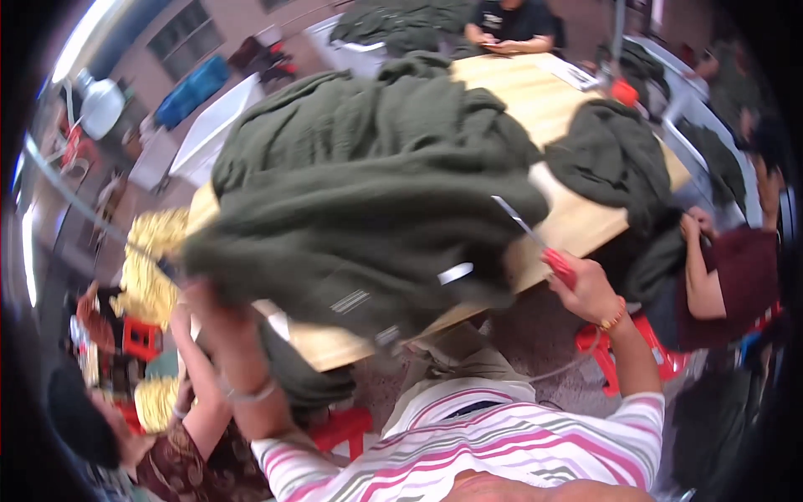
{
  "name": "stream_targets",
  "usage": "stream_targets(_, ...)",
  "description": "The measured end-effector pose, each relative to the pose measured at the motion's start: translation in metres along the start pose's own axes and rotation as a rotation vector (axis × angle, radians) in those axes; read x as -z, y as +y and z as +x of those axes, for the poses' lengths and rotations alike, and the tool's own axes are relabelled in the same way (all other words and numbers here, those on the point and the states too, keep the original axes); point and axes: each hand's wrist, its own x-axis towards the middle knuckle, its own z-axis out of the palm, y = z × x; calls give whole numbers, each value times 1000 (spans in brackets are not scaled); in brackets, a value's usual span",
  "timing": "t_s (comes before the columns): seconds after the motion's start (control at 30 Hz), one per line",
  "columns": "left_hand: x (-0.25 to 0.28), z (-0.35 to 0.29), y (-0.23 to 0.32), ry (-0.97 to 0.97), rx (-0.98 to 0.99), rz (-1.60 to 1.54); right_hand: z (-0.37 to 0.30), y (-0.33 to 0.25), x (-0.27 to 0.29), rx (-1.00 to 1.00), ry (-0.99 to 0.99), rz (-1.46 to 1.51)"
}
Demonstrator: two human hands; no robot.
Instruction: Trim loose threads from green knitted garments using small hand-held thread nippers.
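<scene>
So the left hand (219, 316) has hold of the near left edge of a dark green knit garment (351, 238), though blur smears the fingers, so don't ask me about the exact grip. My guess is it's held up like that to get the cloth spread and off the wood. The garment fills the middle of the view, slung over the near side of the pale wooden table (527, 92), with a white label (456, 272) facing up. The right hand is well apart from the left, closed around a red-handled tool (555, 261) whose slim metal end points up and away, toward the cloth. Probably gripped by the handle so the tip stays clear of the fingers; can't tell what kind of tool it is. The big green pile (368, 125) sits just behind, likely so pieces are within arm's reach. A smaller heap (606, 155) lies off to the right, near a co-worker in maroon (732, 284) with dark cloth at their hands, presumably handy for that seat.
</scene>
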Motion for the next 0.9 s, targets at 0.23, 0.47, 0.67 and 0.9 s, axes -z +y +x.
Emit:
stream_targets(0.23,71,12,20,177,-757,957,14,-2,-31,79,-20,71)
stream_targets(0.47,157,138,78,194,-688,1169,30,0,-42,-1,-84,159)
stream_targets(0.67,85,161,-22,55,-183,1871,28,27,-38,-103,-15,267)
stream_targets(0.9,-72,106,-146,-368,-198,1578,35,28,-40,-132,-34,300)
